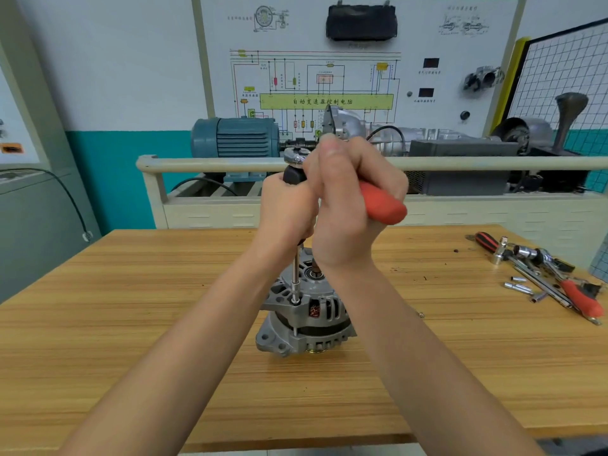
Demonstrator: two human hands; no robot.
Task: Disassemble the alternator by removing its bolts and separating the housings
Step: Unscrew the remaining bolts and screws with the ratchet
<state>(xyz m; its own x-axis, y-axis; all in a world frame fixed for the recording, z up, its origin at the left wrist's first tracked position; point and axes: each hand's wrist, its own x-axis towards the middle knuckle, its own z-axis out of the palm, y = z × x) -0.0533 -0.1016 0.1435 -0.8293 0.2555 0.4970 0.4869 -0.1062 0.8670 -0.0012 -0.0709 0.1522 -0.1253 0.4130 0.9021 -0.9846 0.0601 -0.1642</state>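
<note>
On the desk (131, 291) stands the alternator (304, 311); the left hand (286, 205) grips an upright driver (296, 274) seated on a bolt, while the right hand (348, 199) clenches the red ratchet handle (383, 205).

Ratchet (378, 199) head mostly behind right hand (348, 205); alternator (304, 311) top hidden by wrists; wall diagram text unreadable.

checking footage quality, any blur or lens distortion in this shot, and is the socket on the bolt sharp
Head view: wide-angle bend curves the rail and wood table edges; right hand fingertips are soft; the socket on the alternator reads fairly sharp; lighting even, no strong glare.
</note>
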